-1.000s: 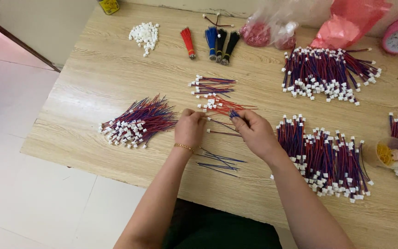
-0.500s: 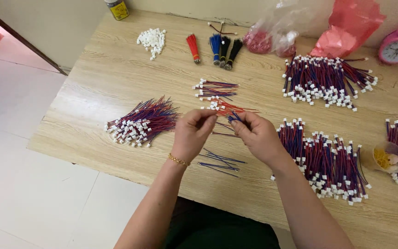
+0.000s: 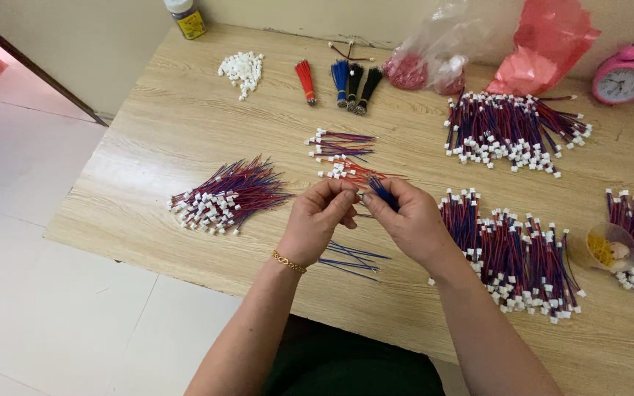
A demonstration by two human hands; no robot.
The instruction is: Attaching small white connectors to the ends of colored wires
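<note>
Now both hands meet at frame centre over the wooden table [image 3: 148, 117]: left hand [image 3: 322, 220] and right hand [image 3: 405, 220] fingertips together, pinching a small bunch of blue wires [image 3: 381, 192], as half a second ago; the view sits slightly lower, so the yellow-labelled bottle [image 3: 187, 15] at upper left shows less. Loose blue wires [image 3: 350, 258] lie just below the hands. The red-blue wire pile with white connectors [image 3: 225, 196] at centre left is unmoved. A white connector heap [image 3: 242, 70] sits upper left, a pink alarm clock [image 3: 625, 75] upper right, and a finished harness pile [image 3: 511, 249] beside the right wrist.
</note>
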